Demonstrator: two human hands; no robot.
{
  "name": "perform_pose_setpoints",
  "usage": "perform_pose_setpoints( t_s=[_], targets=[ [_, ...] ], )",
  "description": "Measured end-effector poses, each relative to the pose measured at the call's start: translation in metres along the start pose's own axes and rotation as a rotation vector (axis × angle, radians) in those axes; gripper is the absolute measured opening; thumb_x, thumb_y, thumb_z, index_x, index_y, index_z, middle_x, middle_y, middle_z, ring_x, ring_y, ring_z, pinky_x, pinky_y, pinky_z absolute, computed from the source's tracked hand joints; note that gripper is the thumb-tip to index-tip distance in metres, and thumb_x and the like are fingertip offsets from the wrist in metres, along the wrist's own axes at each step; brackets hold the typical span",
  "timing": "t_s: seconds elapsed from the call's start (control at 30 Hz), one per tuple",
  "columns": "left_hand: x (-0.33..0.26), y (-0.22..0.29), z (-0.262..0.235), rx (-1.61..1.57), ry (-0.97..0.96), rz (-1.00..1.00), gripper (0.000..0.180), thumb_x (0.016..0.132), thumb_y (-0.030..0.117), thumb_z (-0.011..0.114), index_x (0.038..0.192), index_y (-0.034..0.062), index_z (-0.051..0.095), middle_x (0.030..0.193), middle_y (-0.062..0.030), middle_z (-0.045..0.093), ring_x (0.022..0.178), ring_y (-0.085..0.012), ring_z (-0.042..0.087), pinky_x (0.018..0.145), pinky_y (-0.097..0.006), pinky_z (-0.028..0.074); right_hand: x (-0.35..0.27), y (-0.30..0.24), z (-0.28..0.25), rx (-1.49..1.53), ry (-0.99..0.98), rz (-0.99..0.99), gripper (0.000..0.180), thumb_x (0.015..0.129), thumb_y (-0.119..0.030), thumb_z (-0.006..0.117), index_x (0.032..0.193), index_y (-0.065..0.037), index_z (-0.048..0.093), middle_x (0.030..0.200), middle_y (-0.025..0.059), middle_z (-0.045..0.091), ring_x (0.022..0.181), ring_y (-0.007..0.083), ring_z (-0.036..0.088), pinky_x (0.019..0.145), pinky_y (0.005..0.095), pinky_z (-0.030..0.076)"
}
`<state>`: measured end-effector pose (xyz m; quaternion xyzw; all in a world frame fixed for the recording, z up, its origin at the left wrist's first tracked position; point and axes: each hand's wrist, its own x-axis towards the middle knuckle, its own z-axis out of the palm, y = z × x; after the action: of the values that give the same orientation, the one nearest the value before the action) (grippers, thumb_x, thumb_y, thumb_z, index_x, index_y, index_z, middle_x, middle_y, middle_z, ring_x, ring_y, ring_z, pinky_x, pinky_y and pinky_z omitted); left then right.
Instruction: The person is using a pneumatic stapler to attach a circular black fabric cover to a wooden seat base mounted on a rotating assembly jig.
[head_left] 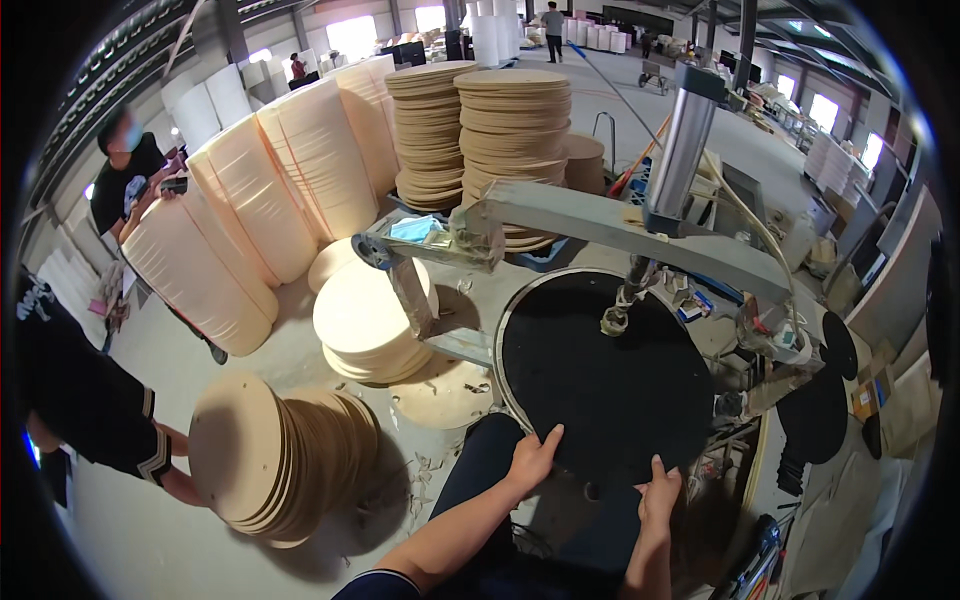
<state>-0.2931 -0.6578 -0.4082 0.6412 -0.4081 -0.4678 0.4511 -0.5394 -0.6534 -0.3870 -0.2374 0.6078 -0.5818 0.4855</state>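
A large black round disc lies flat on a machine table with a metal rim. My left hand grips its near edge, fingers on top. My right hand holds the same near edge a little to the right. A grey machine arm with an upright metal cylinder reaches over the disc, and a small press head hangs down near the disc's middle.
Round wooden discs stand on edge at lower left, held by a person in black. A flat stack of pale discs lies left of the machine. Tall stacks and leaning rows stand behind. Another person stands far left.
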Motion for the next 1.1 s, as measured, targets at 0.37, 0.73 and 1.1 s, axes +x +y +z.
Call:
perform_pose_setpoints(
  t_s=[0.37,0.73,1.1],
  targets=[
    [0.008,-0.021,0.004,-0.055,-0.024,0.072,0.065,0.107,0.056,0.052,0.101,-0.0048,0.074,0.085,-0.0210,0.075,0.087,-0.0338,0.075,0.078,-0.041,0.056,-0.012,-0.005,-0.002,-0.034,-0.088,-0.026,0.046,0.103,-0.020,0.070,0.126,0.018,0.061,0.127,0.0258,0.065,0.104,0.0341,0.066,0.087,0.0457,0.061],
    [0.012,-0.011,0.003,0.021,-0.068,0.007,0.062,0.107,0.053,0.054,0.107,-0.0054,0.074,0.088,-0.0188,0.076,0.087,-0.0309,0.075,0.080,-0.040,0.057,0.010,0.008,-0.013,-0.157,-0.092,-0.074,0.052,0.102,-0.027,0.070,0.122,0.021,0.062,0.118,0.0242,0.067,0.095,0.0322,0.065,0.079,0.0445,0.062],
    [0.015,-0.018,0.007,-0.019,-0.076,0.016,0.061,0.107,0.052,0.054,0.107,-0.0053,0.074,0.089,-0.0169,0.077,0.085,-0.0273,0.075,0.078,-0.038,0.057,0.001,-0.001,-0.009,-0.234,-0.056,-0.103,0.053,0.101,-0.028,0.071,0.124,0.018,0.062,0.118,0.0241,0.068,0.094,0.0321,0.066,0.075,0.0429,0.063]
  ],
)
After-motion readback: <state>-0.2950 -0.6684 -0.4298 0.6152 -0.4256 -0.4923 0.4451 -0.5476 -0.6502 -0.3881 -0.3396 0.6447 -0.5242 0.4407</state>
